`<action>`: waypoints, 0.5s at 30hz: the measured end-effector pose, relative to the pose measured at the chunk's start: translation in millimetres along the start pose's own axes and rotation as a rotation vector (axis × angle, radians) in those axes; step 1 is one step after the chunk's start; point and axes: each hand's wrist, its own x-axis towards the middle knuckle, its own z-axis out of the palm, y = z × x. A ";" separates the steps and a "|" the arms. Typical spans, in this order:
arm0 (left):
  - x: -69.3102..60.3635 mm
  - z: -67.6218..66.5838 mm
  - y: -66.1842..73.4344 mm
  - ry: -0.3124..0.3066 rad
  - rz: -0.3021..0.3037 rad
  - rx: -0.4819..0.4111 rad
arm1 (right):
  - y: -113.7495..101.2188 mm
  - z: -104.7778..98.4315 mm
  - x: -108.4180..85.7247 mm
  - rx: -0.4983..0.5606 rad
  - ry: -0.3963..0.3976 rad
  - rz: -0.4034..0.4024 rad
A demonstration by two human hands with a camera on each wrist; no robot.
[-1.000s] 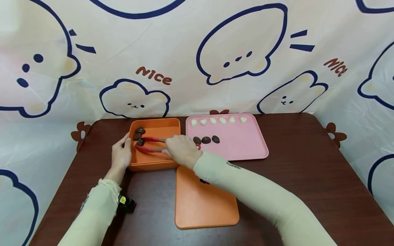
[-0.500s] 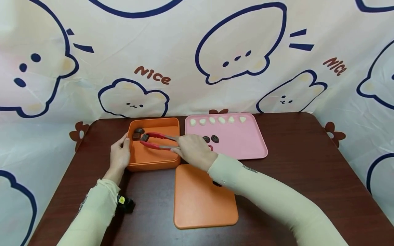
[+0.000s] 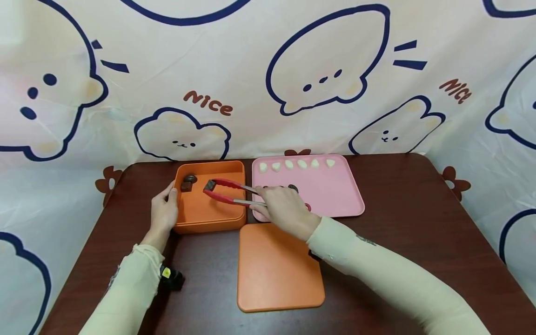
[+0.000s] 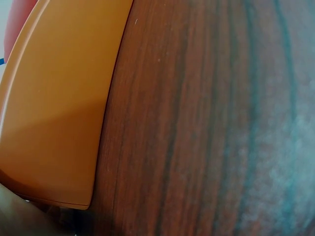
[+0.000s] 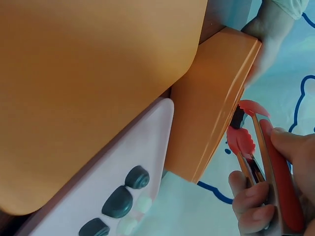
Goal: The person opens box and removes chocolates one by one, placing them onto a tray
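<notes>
My left hand [image 3: 164, 208] grips the left wall of an orange box [image 3: 209, 227], thumb at the rim. My right hand [image 3: 286, 209] holds red-tipped metal tongs [image 3: 222, 198]. Pinched in their tips is a dark square chocolate [image 3: 210, 185], raised over the box in the right wrist view. Inside the box, by its left wall, lie a dark oval chocolate [image 3: 190, 178] and a brown square chocolate [image 3: 186, 186]. To the right is a pink tray [image 3: 331, 200]; my right hand partly covers its dark chocolates, and three of them [image 5: 118, 201] show in the right wrist view.
Several white chocolates [image 3: 289, 164] line the tray's far edge. A flat orange lid [image 3: 280, 274] lies in front of the tray and box, on the dark wooden table [image 3: 402, 200]. A printed curtain [image 3: 251, 70] stands behind and at both sides.
My right hand and the tongs have moved right, carrying the dark square chocolate away from the two pieces at the box's left wall. My left hand has stayed on the box.
</notes>
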 end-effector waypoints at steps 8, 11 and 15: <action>-1.7 0.2 -2.0 -0.014 -0.001 0.018 | 20.4 -9.2 -21.9 0.034 0.058 0.016; -0.9 -0.5 -0.5 -0.031 0.000 0.015 | 29.9 -14.6 -29.3 0.014 0.094 0.021; 0.0 -2.2 3.9 -0.050 -0.009 0.014 | 42.2 -21.6 -39.9 0.025 0.111 0.046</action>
